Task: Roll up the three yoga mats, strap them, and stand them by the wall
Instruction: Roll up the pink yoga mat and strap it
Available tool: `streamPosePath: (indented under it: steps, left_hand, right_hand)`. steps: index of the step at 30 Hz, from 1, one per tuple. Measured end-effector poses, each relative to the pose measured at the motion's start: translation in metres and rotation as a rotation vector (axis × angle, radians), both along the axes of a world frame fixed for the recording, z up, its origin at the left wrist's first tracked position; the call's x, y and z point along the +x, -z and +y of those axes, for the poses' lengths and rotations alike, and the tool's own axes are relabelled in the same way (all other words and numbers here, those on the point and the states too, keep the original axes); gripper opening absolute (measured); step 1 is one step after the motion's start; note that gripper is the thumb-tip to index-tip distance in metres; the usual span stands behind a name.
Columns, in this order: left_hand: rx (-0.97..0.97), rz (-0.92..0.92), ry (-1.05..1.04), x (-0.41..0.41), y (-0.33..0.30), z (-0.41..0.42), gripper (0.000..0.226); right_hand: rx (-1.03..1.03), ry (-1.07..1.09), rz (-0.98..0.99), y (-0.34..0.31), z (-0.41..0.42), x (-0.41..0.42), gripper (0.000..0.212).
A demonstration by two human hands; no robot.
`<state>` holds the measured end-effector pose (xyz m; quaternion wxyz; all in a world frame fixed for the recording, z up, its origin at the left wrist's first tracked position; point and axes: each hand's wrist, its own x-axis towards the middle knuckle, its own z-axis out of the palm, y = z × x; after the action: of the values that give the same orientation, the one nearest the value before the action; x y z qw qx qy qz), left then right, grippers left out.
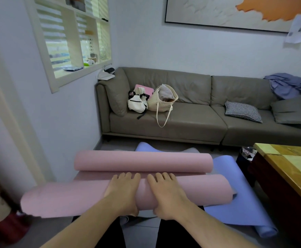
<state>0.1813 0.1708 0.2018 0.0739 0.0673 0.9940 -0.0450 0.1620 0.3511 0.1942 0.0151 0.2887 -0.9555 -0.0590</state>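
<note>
Two hands on the pink mat, rolling under way.

My left hand (123, 191) and right hand (165, 192) lie side by side on the near roll of the pink mat (71, 197), fingers spread over its top, thumbs tucked beneath, gripping it. The far end (142, 161) curls in a second roll, a short flat strip between them. The blue mat (235, 210) lies beneath on the floor, still unrolled; a third I cannot pick out for sure. Next I judge I must push forward evenly, keeping the edges square, then strap it.

left hand (123, 191) + right hand (165, 192) grip pink mat (74, 197) roll | blue mat (235, 210) beneath | sofa (190, 122) behind
</note>
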Motion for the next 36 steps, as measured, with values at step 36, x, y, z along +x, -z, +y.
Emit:
streamPosePath:
  steps: [36]
  left_hand:
    - [0.009,0.069,0.053,0.014,0.004,0.006,0.094]
  right_hand:
    - [-0.046,-0.043,-0.125,-0.008,0.002,-0.006,0.080]
